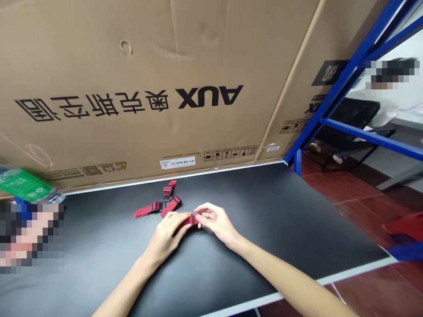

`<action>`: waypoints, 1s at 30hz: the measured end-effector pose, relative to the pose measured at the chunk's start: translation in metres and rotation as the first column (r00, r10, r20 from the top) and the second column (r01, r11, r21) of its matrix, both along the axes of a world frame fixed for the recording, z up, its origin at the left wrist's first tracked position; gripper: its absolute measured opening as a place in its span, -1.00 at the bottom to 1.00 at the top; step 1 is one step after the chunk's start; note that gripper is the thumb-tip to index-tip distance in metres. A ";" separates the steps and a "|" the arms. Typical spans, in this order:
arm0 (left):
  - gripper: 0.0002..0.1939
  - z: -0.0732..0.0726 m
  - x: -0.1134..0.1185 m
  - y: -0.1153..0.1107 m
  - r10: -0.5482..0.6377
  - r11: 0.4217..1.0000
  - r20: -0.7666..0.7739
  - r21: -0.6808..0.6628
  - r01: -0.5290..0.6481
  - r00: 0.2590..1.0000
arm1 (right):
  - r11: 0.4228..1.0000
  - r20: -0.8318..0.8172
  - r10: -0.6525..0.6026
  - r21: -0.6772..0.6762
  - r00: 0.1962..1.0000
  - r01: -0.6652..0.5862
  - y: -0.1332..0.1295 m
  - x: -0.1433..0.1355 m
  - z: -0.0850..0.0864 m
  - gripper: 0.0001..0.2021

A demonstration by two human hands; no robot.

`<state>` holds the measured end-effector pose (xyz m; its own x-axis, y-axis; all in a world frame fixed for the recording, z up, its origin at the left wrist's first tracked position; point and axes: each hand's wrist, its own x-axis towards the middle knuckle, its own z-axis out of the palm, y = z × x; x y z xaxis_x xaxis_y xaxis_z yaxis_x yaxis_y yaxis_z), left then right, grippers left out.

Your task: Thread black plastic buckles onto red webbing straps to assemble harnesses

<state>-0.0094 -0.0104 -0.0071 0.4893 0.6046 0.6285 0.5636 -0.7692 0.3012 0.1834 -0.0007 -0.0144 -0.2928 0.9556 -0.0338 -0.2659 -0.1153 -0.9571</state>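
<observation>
A red strap assembly (155, 208) with black buckles and a metal ring lies on the black table (271, 220), its arms spreading from the ring toward the back and left. My left hand (168, 233) and my right hand (216, 221) meet at the near end of one red strap (191, 219). Both pinch this end between fingers and thumbs, holding it just above the tabletop. The rest of the assembly lies flat behind my left hand.
A large cardboard box (148, 88) printed "AUX" stands along the table's far edge. A plastic bottle with a green label (26, 187) lies at the left. A blue metal rack (350, 79) and red floor are at the right, where another person sits far back.
</observation>
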 end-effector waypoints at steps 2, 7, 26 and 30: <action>-0.77 0.000 -0.002 0.001 -0.024 0.999 -0.035 0.032 0.025 0.999 | 1.000 0.015 0.017 0.026 1.000 -0.017 0.000 0.000 -0.001 -0.61; -0.73 0.004 -0.003 0.003 -0.032 0.990 -0.142 0.131 0.050 0.989 | 0.996 0.054 0.057 0.068 0.997 -0.061 -0.001 0.002 -0.004 -0.61; -0.85 0.018 -0.003 0.000 -0.056 0.982 -0.195 0.165 0.089 0.979 | 0.710 0.640 -0.219 0.622 0.736 -0.330 -0.004 0.011 0.012 -0.75; -0.86 0.022 -0.002 0.000 -0.068 0.980 -0.186 0.171 0.100 0.980 | 0.707 0.663 -0.227 0.616 0.713 -0.348 -0.004 0.010 0.016 -0.77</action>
<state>-0.0115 -0.0107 0.0153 0.6478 0.4424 0.6202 0.5266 -0.8483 0.0551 0.1938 -0.0043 0.0011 -0.5205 0.7647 0.3799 0.4328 0.6198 -0.6546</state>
